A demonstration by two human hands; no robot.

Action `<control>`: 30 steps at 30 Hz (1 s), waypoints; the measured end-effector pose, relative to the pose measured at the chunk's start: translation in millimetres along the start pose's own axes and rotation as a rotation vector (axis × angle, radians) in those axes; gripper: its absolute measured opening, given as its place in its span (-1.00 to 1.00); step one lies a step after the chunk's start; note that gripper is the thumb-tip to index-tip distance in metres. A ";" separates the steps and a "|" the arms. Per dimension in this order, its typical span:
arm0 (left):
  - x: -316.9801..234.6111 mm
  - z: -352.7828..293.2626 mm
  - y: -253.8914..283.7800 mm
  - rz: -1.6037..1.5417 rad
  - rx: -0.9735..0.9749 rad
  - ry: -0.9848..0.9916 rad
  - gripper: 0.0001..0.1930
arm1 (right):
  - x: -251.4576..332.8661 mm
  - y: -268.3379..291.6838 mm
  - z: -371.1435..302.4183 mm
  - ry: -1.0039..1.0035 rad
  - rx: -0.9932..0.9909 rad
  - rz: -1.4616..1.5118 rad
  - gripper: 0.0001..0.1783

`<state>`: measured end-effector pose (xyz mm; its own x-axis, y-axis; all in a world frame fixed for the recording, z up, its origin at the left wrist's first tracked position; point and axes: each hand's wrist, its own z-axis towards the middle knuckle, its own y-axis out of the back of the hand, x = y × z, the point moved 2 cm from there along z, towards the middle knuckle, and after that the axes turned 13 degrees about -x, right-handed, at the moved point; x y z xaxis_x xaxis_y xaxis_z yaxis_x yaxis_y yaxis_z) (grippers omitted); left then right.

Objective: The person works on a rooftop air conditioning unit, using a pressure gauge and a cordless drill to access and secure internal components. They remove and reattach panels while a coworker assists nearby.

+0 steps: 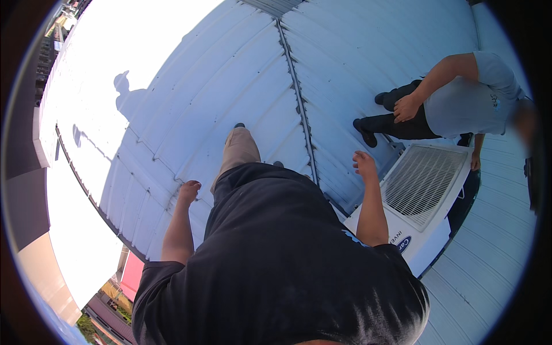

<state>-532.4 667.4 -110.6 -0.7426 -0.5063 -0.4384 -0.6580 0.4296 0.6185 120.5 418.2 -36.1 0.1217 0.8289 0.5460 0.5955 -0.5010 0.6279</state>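
My left hand hangs away from my body above the metal roof, its fingers loosely bent with nothing seen in them. On the other side, my right hand is held out in the air with the fingers a little apart and holds nothing. Closest to it is a white outdoor air conditioner unit with a grille on its front, just right of my forearm; the hand does not touch it. A co-worker in a grey shirt stands beyond the unit, one hand at its far corner.
A dark seam runs across the ribbed roof. The roof's edge curves along my left, with lower buildings past it. Corrugated metal cladding rises behind the unit. The co-worker's other hand hangs near their thigh.
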 end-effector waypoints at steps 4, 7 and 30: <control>29.5 41.4 -27.8 0.138 0.267 0.058 -0.69 | -13.9 -15.6 -2.2 -0.070 -0.022 -0.027 -0.54; 0.0 94.4 -31.5 0.214 0.377 0.031 -0.69 | -21.6 -43.3 -9.4 -0.170 0.012 -0.083 -0.56; -505.8 384.5 -42.8 -0.103 0.154 -0.361 -0.74 | 48.3 -78.3 -39.3 -0.245 0.063 0.091 -0.65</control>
<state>-176.5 1192.7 -166.1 -0.6500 -0.2687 -0.7109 -0.7217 0.5113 0.4666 48.6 487.7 -37.1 0.3614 0.8205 0.4430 0.6208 -0.5662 0.5423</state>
